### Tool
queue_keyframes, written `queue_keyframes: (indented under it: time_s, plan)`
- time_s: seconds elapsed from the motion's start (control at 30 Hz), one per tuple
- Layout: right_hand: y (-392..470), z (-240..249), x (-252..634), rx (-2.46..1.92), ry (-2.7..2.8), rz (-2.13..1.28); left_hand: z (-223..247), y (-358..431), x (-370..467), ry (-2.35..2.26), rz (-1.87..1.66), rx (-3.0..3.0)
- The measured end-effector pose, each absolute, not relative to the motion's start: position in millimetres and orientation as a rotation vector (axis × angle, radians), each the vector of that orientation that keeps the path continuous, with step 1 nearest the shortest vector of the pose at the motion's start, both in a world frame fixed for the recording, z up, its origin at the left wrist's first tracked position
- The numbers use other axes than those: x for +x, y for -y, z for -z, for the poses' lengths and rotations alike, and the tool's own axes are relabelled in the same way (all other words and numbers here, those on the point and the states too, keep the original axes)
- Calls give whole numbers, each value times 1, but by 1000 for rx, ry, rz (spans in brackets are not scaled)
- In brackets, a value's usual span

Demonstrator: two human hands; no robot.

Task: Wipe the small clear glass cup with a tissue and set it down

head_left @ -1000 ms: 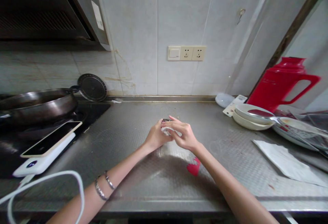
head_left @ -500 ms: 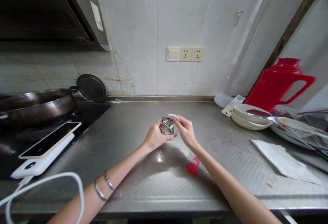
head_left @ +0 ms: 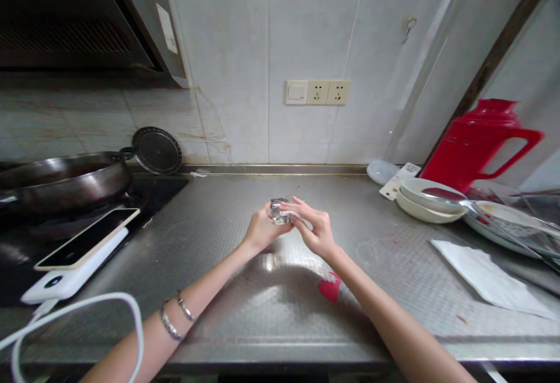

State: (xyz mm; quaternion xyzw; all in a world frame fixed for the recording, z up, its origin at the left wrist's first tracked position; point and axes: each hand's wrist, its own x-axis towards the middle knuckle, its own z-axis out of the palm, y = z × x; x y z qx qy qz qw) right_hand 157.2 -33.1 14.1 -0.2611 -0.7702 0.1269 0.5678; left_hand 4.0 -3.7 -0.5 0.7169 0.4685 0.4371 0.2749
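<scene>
Over the middle of a steel counter (head_left: 245, 313), both my hands meet around a small shiny foil-wrapped object (head_left: 276, 211). My left hand (head_left: 259, 232) cups it from the left and below. My right hand (head_left: 312, 228) pinches its right side, with a strip of clear or white wrapper under the fingers. A small red scrap (head_left: 330, 287) lies on the counter below my right forearm. Two bracelets sit on my left forearm.
A dark wok (head_left: 61, 180) sits on the stove at left, with a phone on a white power bank (head_left: 79, 254) and its cable in front. At right are stacked white plates (head_left: 431, 199), a red thermos jug (head_left: 475, 140) and a white paper (head_left: 485, 278).
The hands opened up half a second ago to show the foil object, then closed together on it again; the right hand's fingers now lie across its right side.
</scene>
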Motion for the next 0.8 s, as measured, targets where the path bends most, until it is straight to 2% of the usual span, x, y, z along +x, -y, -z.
queue_keyframes:
  time_s: [0.27,0.4,0.53,0.8]
  plan:
    - [21,-12,158,-976,1462,-406,3,12,8,-1255,-1100,2017]
    - [20,-10,156,-914,1661,-465,1,16,10,-1276,-1070,2067]
    - [25,-10,154,-728,1819,-376,1,12,9,-1298,-1111,2079]
    - [35,-17,156,-645,1896,-352,-4,8,6,-1246,-1009,1934]
